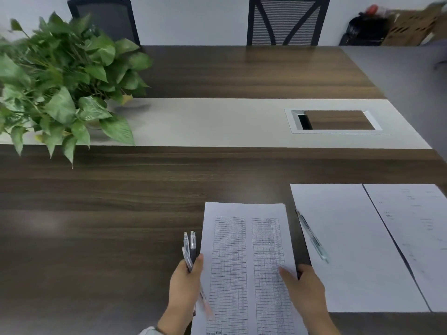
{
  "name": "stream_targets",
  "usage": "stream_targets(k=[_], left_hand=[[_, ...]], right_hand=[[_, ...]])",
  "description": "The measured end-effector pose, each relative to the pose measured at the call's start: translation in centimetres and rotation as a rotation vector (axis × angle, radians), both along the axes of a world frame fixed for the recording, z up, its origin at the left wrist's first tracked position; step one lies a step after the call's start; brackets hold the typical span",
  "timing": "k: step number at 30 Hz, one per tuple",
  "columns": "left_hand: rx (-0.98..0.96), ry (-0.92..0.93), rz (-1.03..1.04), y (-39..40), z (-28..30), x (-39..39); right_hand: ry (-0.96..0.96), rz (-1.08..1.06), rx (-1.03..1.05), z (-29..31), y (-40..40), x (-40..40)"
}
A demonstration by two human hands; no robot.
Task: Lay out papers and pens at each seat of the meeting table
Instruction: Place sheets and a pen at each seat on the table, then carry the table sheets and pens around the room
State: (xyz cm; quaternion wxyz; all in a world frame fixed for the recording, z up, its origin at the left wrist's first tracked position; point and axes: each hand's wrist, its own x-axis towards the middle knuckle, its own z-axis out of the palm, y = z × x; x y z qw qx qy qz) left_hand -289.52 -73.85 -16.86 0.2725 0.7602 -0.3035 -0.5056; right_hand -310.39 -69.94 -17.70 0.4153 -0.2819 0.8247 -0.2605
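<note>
head view: only camera here, so everything's off this one.
key relation: the stack of papers (249, 267) is held between both hands just over the near edge of the meeting table (121, 201), long axis running straight away from the person.
left hand (186, 279): curled closed around a bundle of pens (189, 250), tips pointing away, while also pinching the stack's left edge.
right hand (304, 284): thumb on top of the sheets, fingers wrapped under the right edge, so it's clamped on the paper. I'd guess this hand peels off the next sheet.
already set: two sheets (362, 250) lying flat just right of the stack, with one pen (312, 235) lying diagonally across their left edge.
next spot, my guess: bare wood to the left looks free.
in the way: the potted plant (60, 88) sits far left, well apart. Cable hatch (335, 120) and two chairs (286, 20) are across the table, not a problem.
</note>
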Motion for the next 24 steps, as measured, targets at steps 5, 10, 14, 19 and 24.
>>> stream_targets(k=[5,10,14,19,24], left_hand=[[-0.008,0.041,-0.036,0.2,-0.1,0.1],[-0.015,0.095,-0.036,0.1,0.0,1.0],[-0.032,0.222,0.054,-0.2,0.0,2.3],[-0.138,0.171,0.011,1.2,1.2,5.3],[-0.208,0.266,-0.014,6.1,3.4,7.9]], right_hand=[[-0.016,0.010,0.046,-0.2,-0.3,0.9],[-0.134,-0.009,-0.004,0.3,0.7,0.8],[-0.226,-0.034,-0.129,1.3,2.1,0.5],[-0.281,-0.039,-0.225,3.0,3.7,1.7],[-0.298,0.057,-0.296,4.1,5.3,3.7]])
